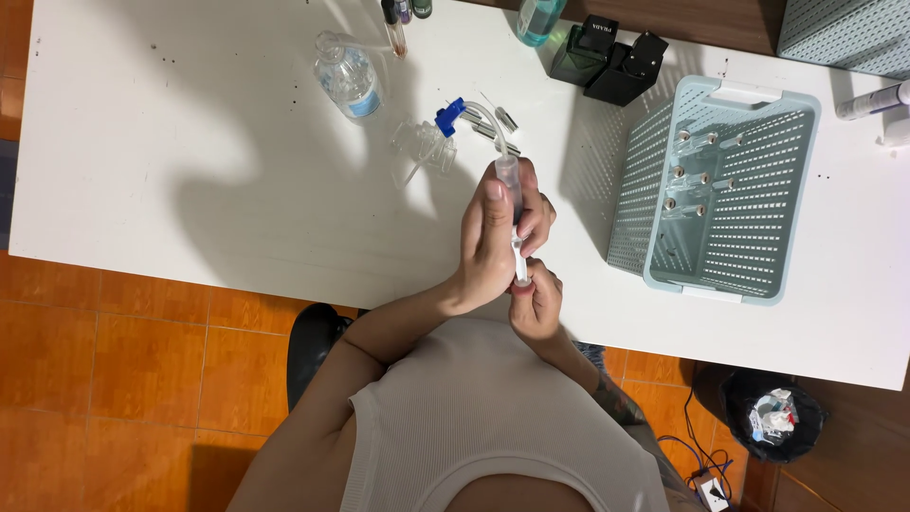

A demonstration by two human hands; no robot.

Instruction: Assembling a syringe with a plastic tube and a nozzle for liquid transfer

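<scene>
My left hand (pixel 493 237) is wrapped around the barrel of a clear plastic syringe (pixel 509 176) held over the near edge of the white table (pixel 190 171). My right hand (pixel 536 301) pinches the white plunger (pixel 519 261) at the syringe's lower end. A clear tube with a blue cap (pixel 449 116) curves from the syringe tip toward a small clear glass bottle (pixel 427 144) lying on the table.
A clear round bottle (pixel 349 78) stands at the back. Two dark square bottles (pixel 607 57) and a teal bottle (pixel 538 19) sit near the far edge. A pale blue perforated basket (pixel 654 237) holds several small glass vials (pixel 697 175). A black bin (pixel 773 415) is on the floor.
</scene>
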